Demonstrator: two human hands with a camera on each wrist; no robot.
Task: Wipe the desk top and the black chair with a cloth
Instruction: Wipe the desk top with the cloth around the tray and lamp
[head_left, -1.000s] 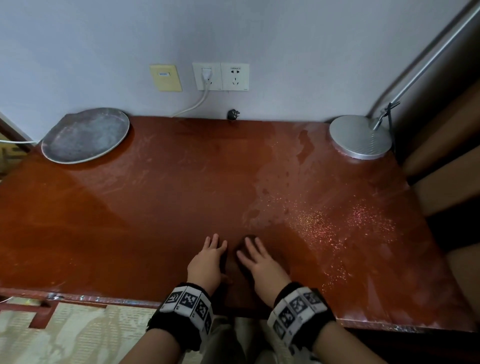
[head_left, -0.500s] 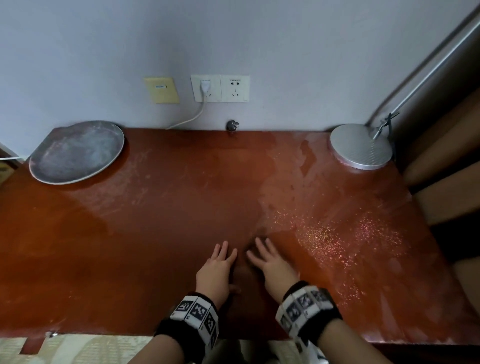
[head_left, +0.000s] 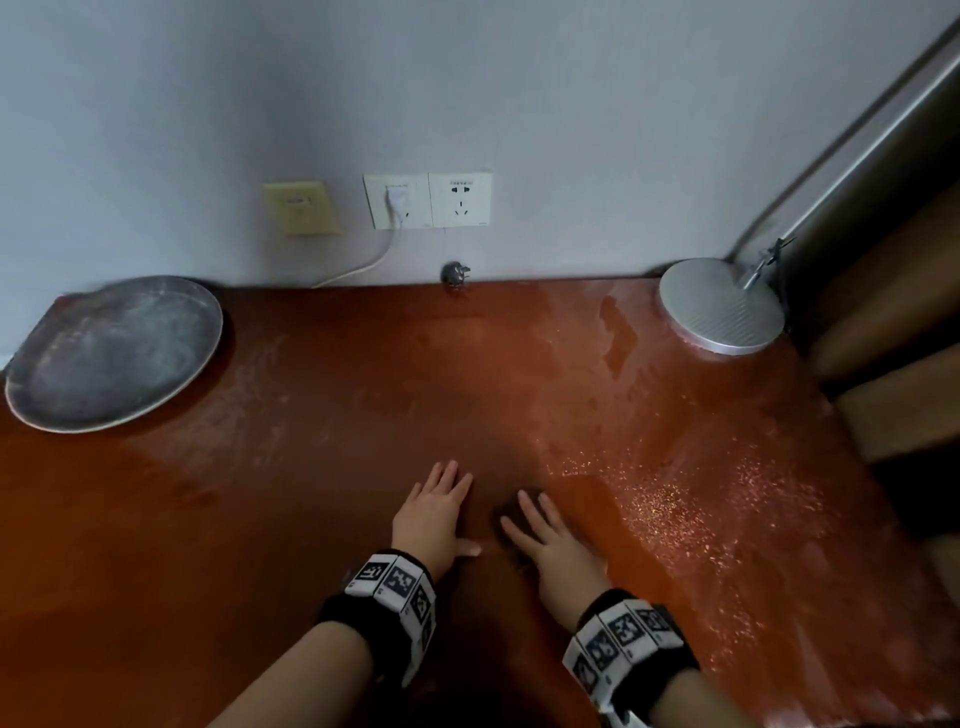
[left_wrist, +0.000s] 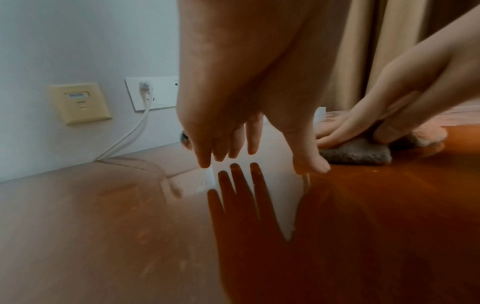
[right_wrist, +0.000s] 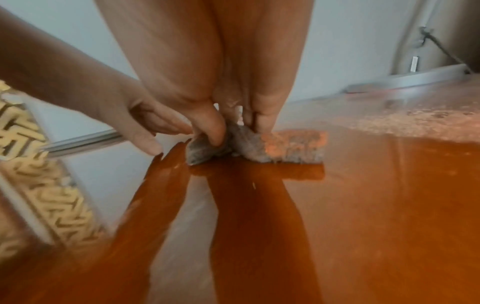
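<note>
The glossy red-brown desk top (head_left: 311, 467) fills the head view. A small folded grey cloth (head_left: 511, 506) lies on it near the front middle. My right hand (head_left: 540, 530) presses down on the cloth (right_wrist: 259, 148) with its fingers stretched over the top and its thumb against the near edge. My left hand (head_left: 457, 512) lies flat beside it on the left, fingers straight and holding nothing. In the left wrist view the left hand (left_wrist: 246, 148) has its thumb on the wood, and the cloth (left_wrist: 358, 153) shows under the right hand (left_wrist: 376, 123). No black chair is in view.
A round metal tray (head_left: 111, 353) sits at the back left corner and a silver lamp base (head_left: 722, 306) at the back right. Wall sockets (head_left: 428, 200) with a white cable are behind. Glittery specks (head_left: 675, 493) cover the desk's right part. Beige curtains (head_left: 893, 322) hang at the right.
Both hands have slid away from the desk's front edge towards the wall, the cloth going with the right hand. The left hand has drawn slightly apart from the right.
</note>
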